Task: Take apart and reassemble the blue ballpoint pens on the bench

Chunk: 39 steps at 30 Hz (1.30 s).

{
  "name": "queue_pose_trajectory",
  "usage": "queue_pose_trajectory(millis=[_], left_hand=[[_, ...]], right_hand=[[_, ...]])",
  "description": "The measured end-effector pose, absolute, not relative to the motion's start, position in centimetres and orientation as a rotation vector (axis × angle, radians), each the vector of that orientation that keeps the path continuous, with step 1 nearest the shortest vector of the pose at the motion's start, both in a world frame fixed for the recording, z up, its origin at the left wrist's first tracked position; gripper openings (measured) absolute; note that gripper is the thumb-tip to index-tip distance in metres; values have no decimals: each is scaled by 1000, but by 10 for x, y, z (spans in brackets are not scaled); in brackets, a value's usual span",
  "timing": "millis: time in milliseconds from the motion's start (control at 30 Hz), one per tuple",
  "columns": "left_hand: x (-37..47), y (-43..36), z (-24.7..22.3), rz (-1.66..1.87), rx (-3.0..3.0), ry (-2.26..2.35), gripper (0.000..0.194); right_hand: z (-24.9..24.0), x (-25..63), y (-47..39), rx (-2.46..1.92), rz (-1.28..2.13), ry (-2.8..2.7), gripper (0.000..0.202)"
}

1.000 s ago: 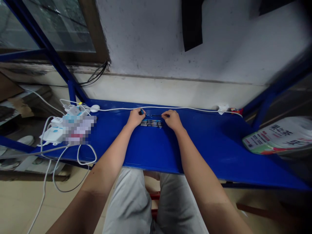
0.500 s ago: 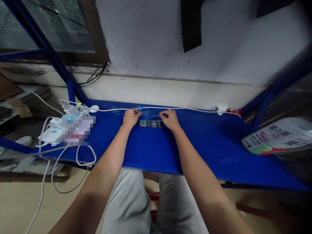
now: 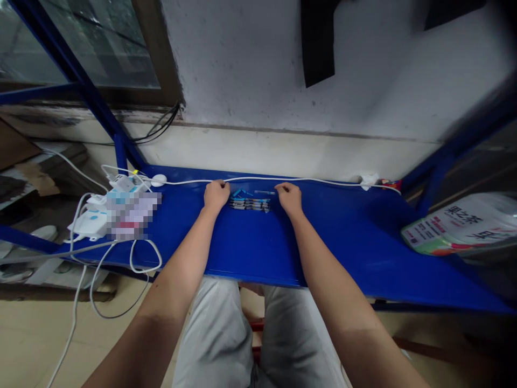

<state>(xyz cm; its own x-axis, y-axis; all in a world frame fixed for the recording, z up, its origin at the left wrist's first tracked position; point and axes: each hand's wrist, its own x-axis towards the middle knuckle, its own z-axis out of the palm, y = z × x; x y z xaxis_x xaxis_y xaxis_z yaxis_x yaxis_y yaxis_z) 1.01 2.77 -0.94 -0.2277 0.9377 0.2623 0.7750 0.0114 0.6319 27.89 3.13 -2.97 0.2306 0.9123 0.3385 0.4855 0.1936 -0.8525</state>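
A neat row of slim pens, dark and silvery with some blue, lies across the blue shelf between my hands. Just behind it are loose light-blue plastic pen parts and a thin clear tube-like piece. My left hand rests at the left end, fingers curled in, with nothing seen in them. On the right, my right hand is loosely bent with thumb and fingers a little apart, holding nothing visible. A small gap separates it from the clear piece.
A white cable runs along the back edge by the wall. White power strips and looped cords crowd the left end. A large labelled plastic bottle stands at the right. Blue frame posts rise at both sides.
The blue part has left my left hand and now lies behind the pens. My right hand has let go of the thin clear piece and moved slightly right.
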Motion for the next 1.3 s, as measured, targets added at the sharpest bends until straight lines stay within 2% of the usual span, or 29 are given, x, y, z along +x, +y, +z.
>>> queue_pose_trajectory(millis=[333,700,933,1300], left_hand=[[7,34,-20,1127,1689,2020,15],[6,32,-20,1131,1680,1973,14],[13,37,-24,1158,2101,1578,21],[25,47,-22,940,2280,1558,15]], right_hand=[[-28,278,30,-1441,538,-1386,24],[-28,277,31,-1442,532,-1394,24],[-24,270,25,-1400,349,-1612,23],[-12,231,18,-1340,120,-1984,23]])
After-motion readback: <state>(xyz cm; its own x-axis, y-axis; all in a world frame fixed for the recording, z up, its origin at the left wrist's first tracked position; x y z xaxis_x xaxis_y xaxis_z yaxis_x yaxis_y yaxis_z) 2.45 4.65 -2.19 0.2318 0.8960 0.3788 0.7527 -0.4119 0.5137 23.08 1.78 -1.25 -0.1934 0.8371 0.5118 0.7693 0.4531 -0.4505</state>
